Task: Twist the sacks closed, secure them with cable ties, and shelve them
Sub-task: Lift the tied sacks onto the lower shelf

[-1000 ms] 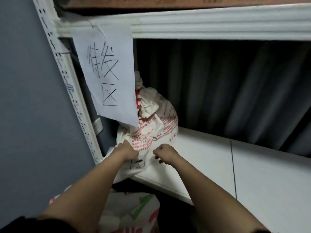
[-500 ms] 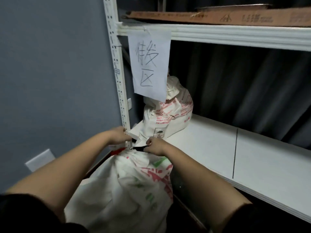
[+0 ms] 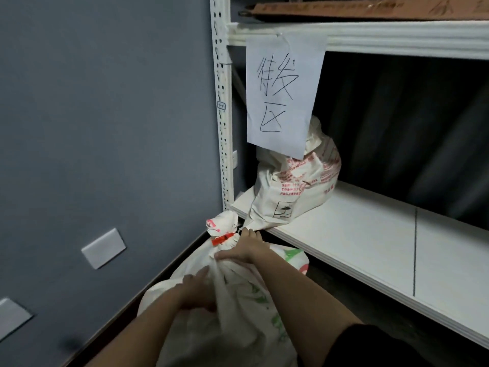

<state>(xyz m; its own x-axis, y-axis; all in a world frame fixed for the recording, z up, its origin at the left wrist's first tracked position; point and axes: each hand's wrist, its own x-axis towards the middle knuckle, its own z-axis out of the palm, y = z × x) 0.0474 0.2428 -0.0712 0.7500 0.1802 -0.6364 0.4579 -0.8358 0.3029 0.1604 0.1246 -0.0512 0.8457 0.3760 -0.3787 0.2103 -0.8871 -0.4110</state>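
Observation:
A white sack with green and red print (image 3: 238, 321) stands on the floor below the shelf. Its neck is twisted shut and bound with a red cable tie (image 3: 223, 238). My right hand (image 3: 247, 249) grips the bunched cloth just under the tie. My left hand (image 3: 194, 290) grips a fold of the sack lower down on its left side. A second white sack with red print (image 3: 293, 186) sits on the white shelf board (image 3: 370, 239) in its left corner, one bottom corner hanging over the front edge.
A paper sign with handwriting (image 3: 281, 91) hangs from the upper shelf beam and covers the shelved sack's top. The perforated white upright (image 3: 223, 115) stands at the left. A grey wall with a white plate (image 3: 103, 248) is on the left. Dark curtain behind.
The view has pulled back and dropped. Both hands have moved from the sack's tied neck down onto its body, and the red tie now shows uncovered.

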